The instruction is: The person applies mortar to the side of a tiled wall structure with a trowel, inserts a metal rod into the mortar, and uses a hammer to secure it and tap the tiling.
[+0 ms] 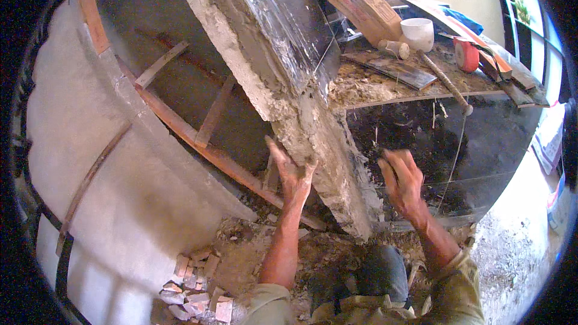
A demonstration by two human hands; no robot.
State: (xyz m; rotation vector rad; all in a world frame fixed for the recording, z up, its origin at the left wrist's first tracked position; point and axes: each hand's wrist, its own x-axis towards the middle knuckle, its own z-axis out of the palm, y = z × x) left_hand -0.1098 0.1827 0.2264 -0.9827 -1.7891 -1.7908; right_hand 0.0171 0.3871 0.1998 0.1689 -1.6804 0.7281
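Observation:
A rough, mortar-covered slab edge (313, 138) runs from the top of the view down toward me, with glossy black tile (274, 15) on its upper face. My left hand (293, 179) lies against the left side of this edge, thumb and fingers spread apart, holding nothing. To the right of the slab, my right hand (402, 179) hovers in front of a dark tiled panel (494, 144), its fingers curled together. A small dark bit shows at those fingertips, too small to name.
On the ledge to the right lie a wooden-handled mallet (445, 78), a white cup (417, 34), a red roll (466, 55), a long cardboard box (355, 0) and a tile strip (391, 71). Wooden framing (205, 144) stands at left; broken brick pieces (198, 295) lie on the floor.

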